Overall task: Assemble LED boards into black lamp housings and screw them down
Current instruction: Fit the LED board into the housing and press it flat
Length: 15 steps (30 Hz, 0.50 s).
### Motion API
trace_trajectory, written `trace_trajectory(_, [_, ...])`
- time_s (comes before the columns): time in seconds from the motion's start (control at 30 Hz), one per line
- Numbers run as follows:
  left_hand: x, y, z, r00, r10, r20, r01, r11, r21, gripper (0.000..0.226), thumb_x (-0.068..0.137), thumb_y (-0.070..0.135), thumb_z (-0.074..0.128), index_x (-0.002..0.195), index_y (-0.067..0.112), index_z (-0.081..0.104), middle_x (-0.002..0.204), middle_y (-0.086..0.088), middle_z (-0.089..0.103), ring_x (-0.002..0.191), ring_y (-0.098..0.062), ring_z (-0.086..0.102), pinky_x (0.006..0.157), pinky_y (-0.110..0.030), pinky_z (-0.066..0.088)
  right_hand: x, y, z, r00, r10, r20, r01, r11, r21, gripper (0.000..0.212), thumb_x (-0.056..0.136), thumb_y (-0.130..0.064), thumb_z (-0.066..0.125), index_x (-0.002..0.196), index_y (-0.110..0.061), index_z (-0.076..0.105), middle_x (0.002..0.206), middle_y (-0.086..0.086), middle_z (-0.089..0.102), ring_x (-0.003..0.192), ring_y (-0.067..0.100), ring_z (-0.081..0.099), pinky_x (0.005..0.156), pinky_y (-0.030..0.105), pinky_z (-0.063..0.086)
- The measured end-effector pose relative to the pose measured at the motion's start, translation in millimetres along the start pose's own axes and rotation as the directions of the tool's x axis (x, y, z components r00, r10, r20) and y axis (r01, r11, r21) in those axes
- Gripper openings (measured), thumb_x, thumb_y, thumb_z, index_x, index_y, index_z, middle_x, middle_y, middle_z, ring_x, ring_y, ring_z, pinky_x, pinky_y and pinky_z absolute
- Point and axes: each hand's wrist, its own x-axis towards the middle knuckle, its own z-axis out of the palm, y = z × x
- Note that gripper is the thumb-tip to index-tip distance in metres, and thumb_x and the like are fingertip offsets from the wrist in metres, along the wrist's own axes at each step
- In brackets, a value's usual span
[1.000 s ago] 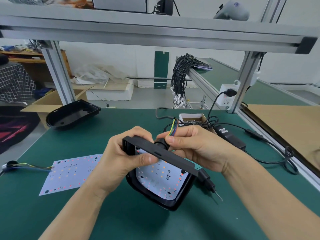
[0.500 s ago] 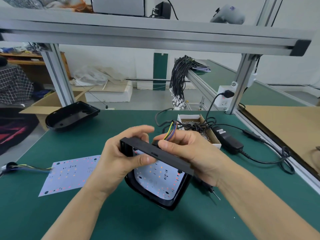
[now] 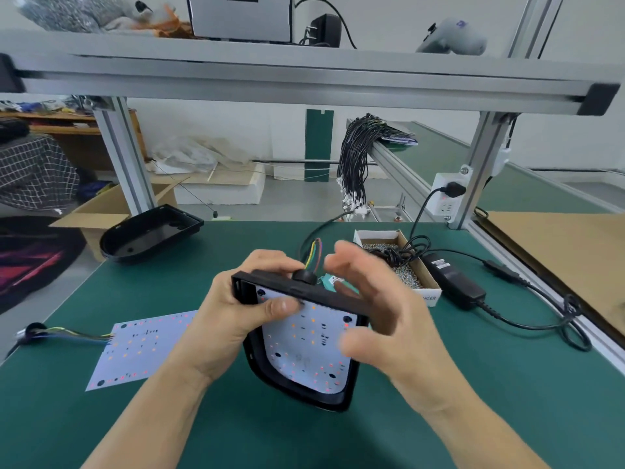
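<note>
My left hand [image 3: 233, 316] grips the top left corner of a black lamp housing [image 3: 304, 394], tilted up off the green mat, thumb on its rim. A white LED board [image 3: 304, 343] lies inside the housing. A black grommet [image 3: 303, 276] with coloured wires [image 3: 314, 253] sticks out of the top edge. My right hand [image 3: 375, 313] hovers blurred beside the housing's right end, fingers spread and holding nothing. A second LED board [image 3: 142, 350] with a wire tail lies flat on the mat to the left.
An empty black housing [image 3: 148, 231] sits at the mat's far left edge. A cardboard box of screws [image 3: 399, 265] stands behind my right hand, with a black power adapter [image 3: 453, 282] and its cables to the right. A green screwdriver [image 3: 333, 281] is partly hidden behind the housing.
My right hand has let go of the grommet and wires and pulled away to the right, fingers spreading. My left hand keeps its grip on the housing.
</note>
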Motion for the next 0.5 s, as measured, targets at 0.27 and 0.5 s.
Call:
trace_trajectory(0.27, [-1, 2, 5, 0.999, -0.005, -0.043, 0.002, 0.998, -0.056, 0.032, 0.059, 0.016, 0.085, 0.089, 0.025, 0.078, 0.090, 0.002, 0.075, 0.086, -0.011, 0.068, 0.077, -0.018, 0.051, 1, 5, 18, 0.992, 0.020, -0.121, -0.036, 0.990, -0.134, 0.045, 0.078, 0.002, 0.071, 0.111, -0.028, 0.068, 0.109, -0.013, 0.066, 0.108, 0.007, 0.061, 0.091, 0.027, 0.048])
trace_trajectory(0.5, [-6, 0, 3, 0.997, 0.048, -0.066, -0.051, 0.998, -0.035, 0.034, 0.058, 0.032, 0.085, 0.088, 0.019, 0.077, 0.084, 0.001, 0.069, 0.083, -0.016, 0.064, 0.077, -0.020, 0.049, 3, -4, 22, 0.998, -0.046, -0.048, 0.036, 0.982, -0.183, 0.038, 0.078, 0.001, 0.066, 0.108, -0.021, 0.067, 0.108, -0.010, 0.063, 0.105, 0.007, 0.059, 0.088, 0.024, 0.048])
